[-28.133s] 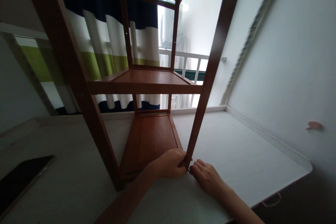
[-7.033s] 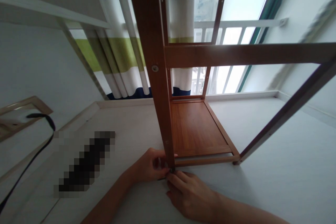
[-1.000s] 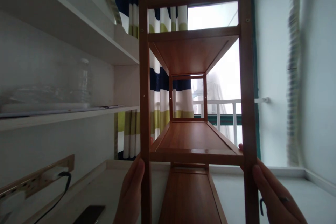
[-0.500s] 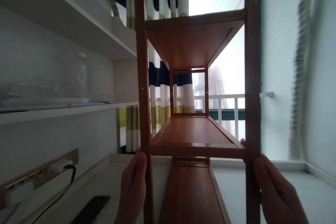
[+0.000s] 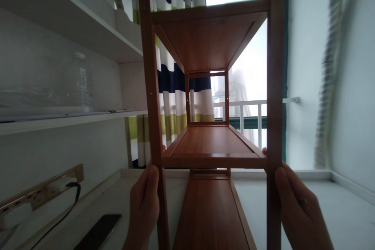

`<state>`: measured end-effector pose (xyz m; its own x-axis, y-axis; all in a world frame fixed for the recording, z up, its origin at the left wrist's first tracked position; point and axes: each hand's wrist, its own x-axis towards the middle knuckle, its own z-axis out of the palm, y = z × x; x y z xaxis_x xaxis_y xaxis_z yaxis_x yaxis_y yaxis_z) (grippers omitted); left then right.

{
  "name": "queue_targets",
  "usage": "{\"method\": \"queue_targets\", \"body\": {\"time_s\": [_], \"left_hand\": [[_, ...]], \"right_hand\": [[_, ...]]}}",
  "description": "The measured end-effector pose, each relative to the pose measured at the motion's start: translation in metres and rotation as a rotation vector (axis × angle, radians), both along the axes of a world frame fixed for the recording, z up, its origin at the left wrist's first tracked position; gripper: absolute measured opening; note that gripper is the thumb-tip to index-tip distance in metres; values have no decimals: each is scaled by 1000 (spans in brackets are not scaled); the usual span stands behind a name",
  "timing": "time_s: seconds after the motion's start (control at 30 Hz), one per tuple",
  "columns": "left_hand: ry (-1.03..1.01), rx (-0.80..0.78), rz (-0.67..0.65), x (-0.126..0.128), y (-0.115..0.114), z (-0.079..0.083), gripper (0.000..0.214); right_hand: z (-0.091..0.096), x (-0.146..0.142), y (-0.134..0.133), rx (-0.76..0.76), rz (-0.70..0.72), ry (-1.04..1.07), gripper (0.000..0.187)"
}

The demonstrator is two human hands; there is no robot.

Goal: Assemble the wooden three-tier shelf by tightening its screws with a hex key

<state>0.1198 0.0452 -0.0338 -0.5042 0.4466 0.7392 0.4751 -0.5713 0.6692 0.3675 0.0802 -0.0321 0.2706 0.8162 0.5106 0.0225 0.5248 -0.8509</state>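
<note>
A reddish-brown wooden shelf rack [image 5: 215, 161] with several tiers stands upright in front of me, its near end towards the camera. My left hand [image 5: 145, 199] is closed around its near left post, just below the middle board. On the near right post my right hand [image 5: 299, 203] grips at about the same height, thumb on the front face and fingers wrapped behind. A thin, dark item shows at the right hand's fingers, too small to name. The lowest board [image 5: 215, 211] shows below the middle one; the rack's feet are out of view.
White wall shelves [image 5: 96, 119] on the left hold a clear plastic bottle [image 5: 80, 80]. Below them are a power strip [image 5: 41, 195] with plugs and a phone [image 5: 99, 232] on the white desktop [image 5: 316, 203]. A striped curtain [image 5: 172, 82], window and white railing [image 5: 241, 103] stand behind.
The rack and both hands appear slightly further left and higher in view. The surroundings have also shifted left a little, so the camera has moved. Both hands keep their hold on the posts.
</note>
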Motion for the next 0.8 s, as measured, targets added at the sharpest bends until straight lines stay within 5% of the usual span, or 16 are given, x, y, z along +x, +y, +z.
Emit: {"method": "queue_targets", "body": {"time_s": [0.43, 0.8], "left_hand": [[-125, 90, 29, 13, 2, 3, 38], [-185, 124, -70, 10, 3, 0, 33]], "right_hand": [[2, -3, 0, 12, -66, -26, 50], [-3, -2, 3, 48, -66, 10, 44]]}}
